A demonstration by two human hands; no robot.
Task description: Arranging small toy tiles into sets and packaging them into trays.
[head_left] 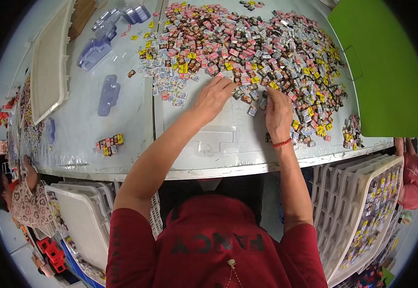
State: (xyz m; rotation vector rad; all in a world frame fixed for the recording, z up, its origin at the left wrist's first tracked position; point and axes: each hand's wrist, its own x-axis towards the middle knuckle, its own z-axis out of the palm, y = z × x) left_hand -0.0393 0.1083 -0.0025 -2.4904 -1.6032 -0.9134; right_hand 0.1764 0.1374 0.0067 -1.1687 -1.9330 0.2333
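Note:
A wide heap of small printed box-shaped pieces point(247, 48) in pink, brown, white, black and yellow spreads over the white table. My left hand point(213, 100) is at its near edge, fingers bent together and fingertips down among the pieces. Whatever they pinch is hidden. To its right, my right hand point(279, 114) curls its fingers into the near side of the heap, closed; what is in them cannot be made out. Several loose pieces point(252, 110) lie between the hands. A clear moulded plastic tray point(216, 128) lies in front of me, near the table edge.
At left are a bluish clear tray point(108, 96), stacked similar trays point(96, 50) and a grouped cluster of pieces point(109, 144). A green panel point(386, 67) bounds the right. White crates point(357, 211) stand below the table edge. Other people point(24, 201) are at both sides.

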